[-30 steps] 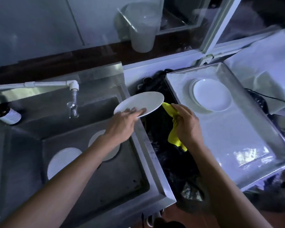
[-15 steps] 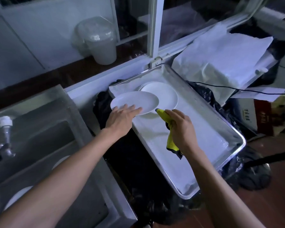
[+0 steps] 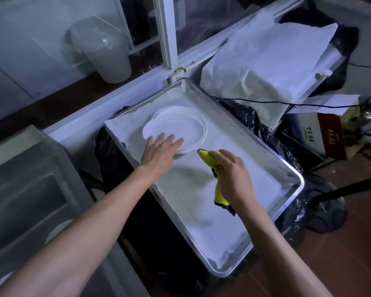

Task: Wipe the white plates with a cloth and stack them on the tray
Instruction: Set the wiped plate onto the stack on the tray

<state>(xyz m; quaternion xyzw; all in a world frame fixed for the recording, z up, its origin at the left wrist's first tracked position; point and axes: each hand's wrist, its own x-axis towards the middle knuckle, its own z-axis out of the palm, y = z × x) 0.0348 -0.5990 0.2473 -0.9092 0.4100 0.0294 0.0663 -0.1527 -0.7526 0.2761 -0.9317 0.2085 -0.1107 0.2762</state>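
A white plate lies on top of a small stack of white plates at the far left of the metal tray. My left hand rests on the near rim of that top plate with its fingers straight. Just right of it, over the tray's white liner, my right hand grips a bunched yellow cloth with a dark edge; one end pokes out toward the plates and the other hangs below my wrist. A sliver of another white plate shows in the sink at the bottom left.
The steel sink fills the left side. Black plastic bags lie under and around the tray. Behind the tray are white sheeting, a window frame, a translucent bucket, a cable and a printed box.
My left hand carried the plate from over the sink rightward and set it on the stack on the tray. My right hand with the cloth moved along beside it.
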